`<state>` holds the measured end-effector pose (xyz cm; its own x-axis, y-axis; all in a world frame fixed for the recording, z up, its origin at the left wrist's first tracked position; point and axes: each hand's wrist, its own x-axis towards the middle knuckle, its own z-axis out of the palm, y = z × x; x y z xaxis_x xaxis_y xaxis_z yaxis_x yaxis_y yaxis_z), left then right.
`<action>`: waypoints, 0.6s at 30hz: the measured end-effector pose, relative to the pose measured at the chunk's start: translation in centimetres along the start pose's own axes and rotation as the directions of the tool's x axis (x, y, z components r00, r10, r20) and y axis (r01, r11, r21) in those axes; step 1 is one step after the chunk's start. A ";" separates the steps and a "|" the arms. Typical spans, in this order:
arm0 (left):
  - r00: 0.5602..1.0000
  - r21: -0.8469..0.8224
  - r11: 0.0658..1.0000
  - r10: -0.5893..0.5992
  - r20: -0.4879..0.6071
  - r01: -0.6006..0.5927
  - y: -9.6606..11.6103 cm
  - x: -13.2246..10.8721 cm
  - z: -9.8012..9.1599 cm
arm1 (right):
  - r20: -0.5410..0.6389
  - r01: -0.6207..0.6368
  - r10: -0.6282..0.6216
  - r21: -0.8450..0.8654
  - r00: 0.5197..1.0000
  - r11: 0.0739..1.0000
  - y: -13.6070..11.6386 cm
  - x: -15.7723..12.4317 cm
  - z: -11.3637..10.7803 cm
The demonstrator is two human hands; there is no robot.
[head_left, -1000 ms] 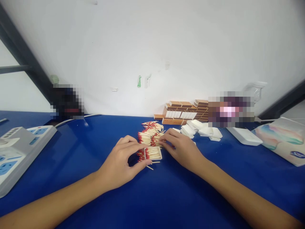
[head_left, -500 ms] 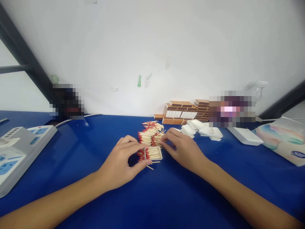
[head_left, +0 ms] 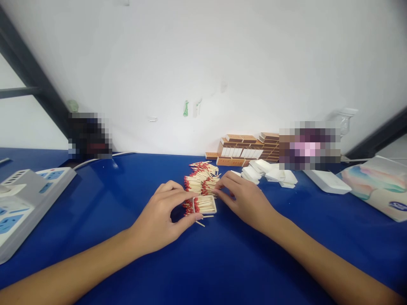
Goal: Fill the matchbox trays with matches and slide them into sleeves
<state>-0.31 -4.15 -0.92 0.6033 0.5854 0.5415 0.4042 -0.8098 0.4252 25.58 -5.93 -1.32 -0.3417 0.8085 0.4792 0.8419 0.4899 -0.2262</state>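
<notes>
A small white matchbox tray (head_left: 216, 205), holding red-headed matches (head_left: 205, 204), lies on the blue table. The thumb and forefinger of my left hand (head_left: 167, 212) close on its two long sides near the left end. Behind the tray spreads a heap of loose matches (head_left: 194, 183), heads mostly to the left. At the heap's right side, the fingertips of my right hand (head_left: 243, 197) are pinched on the stick ends of some matches; how many they grip cannot be made out. Two stray matches (head_left: 200, 223) rest just in front of the tray.
Brown matchboxes (head_left: 241, 142) are stacked against the wall at the back. White empty-looking trays (head_left: 269, 169) lie in a pile right of the heap. A power strip (head_left: 34, 199) occupies the left side, and a printed packet (head_left: 378, 186) with a white box (head_left: 329, 181) sits at right.
Hardly anything differs. My right hand has shifted very slightly at the match heap; my left hand stays on the tray.
</notes>
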 end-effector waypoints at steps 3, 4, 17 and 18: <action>1.000 0.004 1.000 -0.003 0.002 0.003 0.0 0.0 0.0 | 0.015 0.013 -0.013 -0.012 1.000 1.000 0.2 0.0 0.0; 1.000 0.004 1.000 -0.004 0.004 0.004 0.1 0.0 0.0 | 0.019 0.015 -0.014 -0.015 1.000 1.000 0.2 0.0 0.0; 1.000 0.014 1.000 0.002 0.000 -0.002 0.0 0.0 0.0 | 0.025 -0.006 0.006 -0.015 1.000 1.000 0.1 0.0 0.0; 1.000 0.015 1.000 0.004 0.000 -0.004 0.0 0.0 0.0 | 0.019 -0.006 0.006 -0.002 1.000 1.000 0.1 0.0 -0.1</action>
<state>-0.36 -4.15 -0.93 0.6050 0.5820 0.5434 0.4123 -0.8128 0.4116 25.67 -5.91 -1.24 -0.3445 0.8177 0.4612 0.8447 0.4844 -0.2278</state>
